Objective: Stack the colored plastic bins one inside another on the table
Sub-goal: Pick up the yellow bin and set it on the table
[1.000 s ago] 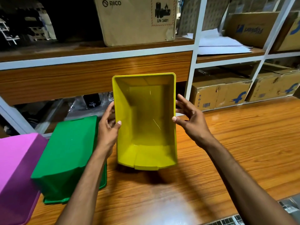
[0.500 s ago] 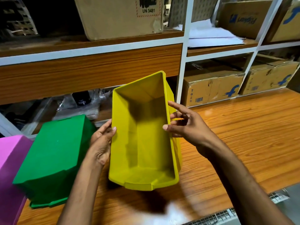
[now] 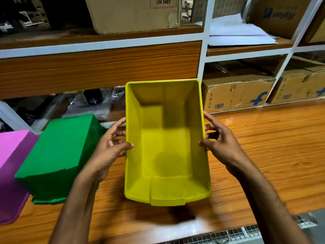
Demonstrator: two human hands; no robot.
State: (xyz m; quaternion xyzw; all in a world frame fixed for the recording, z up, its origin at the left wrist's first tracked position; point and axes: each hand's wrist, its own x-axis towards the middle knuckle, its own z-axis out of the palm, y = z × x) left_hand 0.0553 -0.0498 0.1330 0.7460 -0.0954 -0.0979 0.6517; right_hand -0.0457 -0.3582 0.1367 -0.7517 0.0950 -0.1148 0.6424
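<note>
Holding the yellow bin [image 3: 167, 141] between our 2 hands, we record it open side up, above the wooden table [image 3: 263, 147]; whether its base touches the surface we cannot tell, though a dark shadow lies under its near end. Our left hand [image 3: 109, 148] grips the left wall, thumb hooked over the rim and fingers against the outside. Our right hand [image 3: 221, 145] grips the right wall the same way, thumb on the rim, fingers curled behind. The bin's interior holds nothing. The green bin [image 3: 59, 155] lies upside down on the table just beside our left forearm, and the pink bin [image 3: 10, 169], also inverted, sits against it at the frame's left edge. Behind the table, shelving [image 3: 204, 41] carries cardboard boxes [image 3: 237, 95] and loose papers [image 3: 237, 34].
</note>
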